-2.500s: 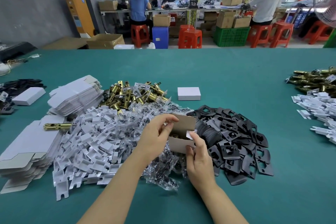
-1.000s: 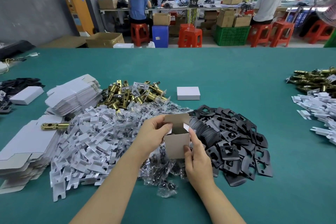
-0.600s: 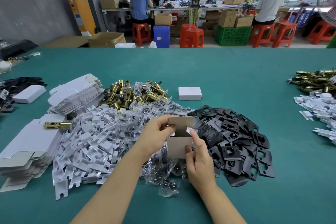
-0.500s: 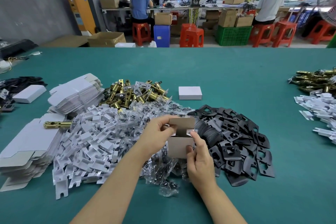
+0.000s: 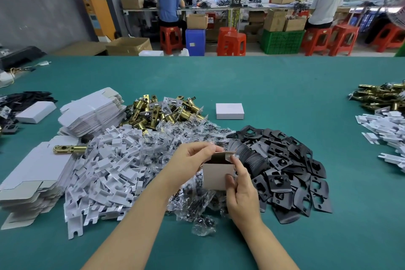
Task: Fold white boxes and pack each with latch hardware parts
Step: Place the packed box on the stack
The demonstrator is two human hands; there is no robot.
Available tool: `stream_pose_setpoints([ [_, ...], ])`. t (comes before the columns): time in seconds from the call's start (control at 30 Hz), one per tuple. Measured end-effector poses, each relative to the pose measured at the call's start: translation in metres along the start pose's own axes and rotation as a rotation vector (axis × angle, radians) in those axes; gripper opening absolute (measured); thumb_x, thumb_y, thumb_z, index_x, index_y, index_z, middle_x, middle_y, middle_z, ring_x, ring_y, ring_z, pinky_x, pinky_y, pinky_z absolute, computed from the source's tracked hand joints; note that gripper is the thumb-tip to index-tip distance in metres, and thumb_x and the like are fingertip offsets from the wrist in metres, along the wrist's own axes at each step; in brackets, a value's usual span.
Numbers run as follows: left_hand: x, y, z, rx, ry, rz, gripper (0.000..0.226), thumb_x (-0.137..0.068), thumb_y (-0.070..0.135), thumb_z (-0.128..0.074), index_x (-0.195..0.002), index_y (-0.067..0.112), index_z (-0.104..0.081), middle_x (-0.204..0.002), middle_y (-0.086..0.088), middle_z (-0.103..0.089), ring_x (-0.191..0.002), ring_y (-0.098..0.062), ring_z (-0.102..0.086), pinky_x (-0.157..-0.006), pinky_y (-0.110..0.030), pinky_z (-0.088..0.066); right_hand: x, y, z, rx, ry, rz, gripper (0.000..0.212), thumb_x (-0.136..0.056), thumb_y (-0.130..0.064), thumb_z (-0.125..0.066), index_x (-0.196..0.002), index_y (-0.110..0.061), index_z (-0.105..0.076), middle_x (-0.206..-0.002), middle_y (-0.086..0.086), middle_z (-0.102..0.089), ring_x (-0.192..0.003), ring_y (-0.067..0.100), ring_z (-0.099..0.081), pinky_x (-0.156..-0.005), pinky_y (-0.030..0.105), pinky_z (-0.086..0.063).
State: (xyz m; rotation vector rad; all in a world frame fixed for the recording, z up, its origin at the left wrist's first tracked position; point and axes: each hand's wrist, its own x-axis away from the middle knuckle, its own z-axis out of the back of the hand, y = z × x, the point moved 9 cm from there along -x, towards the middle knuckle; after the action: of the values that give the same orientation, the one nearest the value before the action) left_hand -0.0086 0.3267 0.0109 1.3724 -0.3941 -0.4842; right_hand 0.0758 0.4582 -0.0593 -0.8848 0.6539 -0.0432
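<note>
A small white box [image 5: 215, 174] stands upright between my hands, over the heap of clear bags. My left hand [image 5: 192, 160] pinches its top flap from the left. My right hand [image 5: 240, 184] grips its right side, thumb on the front face and index finger on the flap's edge. The flap leans low over the dark opening. Around it lie brass latches [image 5: 163, 112], black strike plates [image 5: 289, 166], white card inserts [image 5: 109, 169] and clear screw bags [image 5: 188, 136]. A folded white box [image 5: 229, 111] lies further back.
Stacks of flat white box blanks [image 5: 92, 112] [image 5: 32, 173] sit on the green table at the left, with one brass latch [image 5: 70, 149] on the near stack. More latches [image 5: 381, 96] and inserts [image 5: 385, 125] lie at the right edge. People work at benches behind.
The box has been turned upright in my hands. Its top flap, standing up a second ago, has been pushed down toward the opening by my left hand and right index finger.
</note>
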Motion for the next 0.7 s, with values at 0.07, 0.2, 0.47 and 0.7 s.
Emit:
stream_pose_setpoints([
  [0.07, 0.000, -0.003, 0.001, -0.087, -0.013, 0.026, 0.018, -0.094, 0.039, -0.063, -0.106, 0.040, -0.078, -0.085, 0.003, -0.074, -0.075, -0.001, -0.061, -0.067, -0.016, -0.047, 0.000, 0.002, -0.001, -0.015, -0.009, -0.023, 0.059, -0.100, -0.026, -0.048, -0.145, -0.057, -0.025, -0.103, -0.006, -0.062, -0.067, 0.002, -0.056, -0.058, 0.036, -0.052],
  [0.2, 0.004, 0.000, -0.002, -0.304, -0.082, -0.004, 0.027, -0.096, 0.030, -0.068, -0.111, 0.052, -0.072, -0.076, 0.030, -0.063, -0.057, 0.004, -0.047, -0.055, -0.008, -0.039, 0.000, 0.004, 0.002, -0.014, 0.013, -0.074, 0.054, -0.101, -0.038, -0.046, -0.146, -0.052, -0.018, -0.118, -0.015, -0.069, -0.072, 0.019, -0.067, -0.061, 0.045, -0.055],
  [0.47, 0.006, 0.005, -0.002, -0.403, -0.078, -0.075, 0.030, -0.097, 0.022, -0.066, -0.117, 0.044, -0.073, -0.119, 0.038, -0.060, -0.056, 0.004, -0.048, -0.056, -0.009, -0.042, -0.005, -0.007, 0.011, -0.115, 0.064, -0.079, 0.051, -0.102, -0.046, -0.037, -0.151, -0.056, -0.026, -0.124, -0.041, -0.045, -0.112, 0.012, -0.055, -0.091, 0.017, -0.043],
  [0.7, 0.006, 0.004, -0.003, -0.445, -0.073, -0.099, 0.038, -0.100, 0.026, -0.059, -0.116, 0.060, -0.066, -0.124, 0.038, -0.057, -0.095, 0.000, -0.061, -0.073, -0.019, -0.053, -0.024, -0.021, 0.006, -0.246, -0.053, -0.067, 0.037, -0.102, -0.058, -0.036, -0.137, -0.050, -0.044, -0.134, -0.039, -0.048, -0.128, -0.004, -0.050, -0.097, 0.009, -0.039],
])
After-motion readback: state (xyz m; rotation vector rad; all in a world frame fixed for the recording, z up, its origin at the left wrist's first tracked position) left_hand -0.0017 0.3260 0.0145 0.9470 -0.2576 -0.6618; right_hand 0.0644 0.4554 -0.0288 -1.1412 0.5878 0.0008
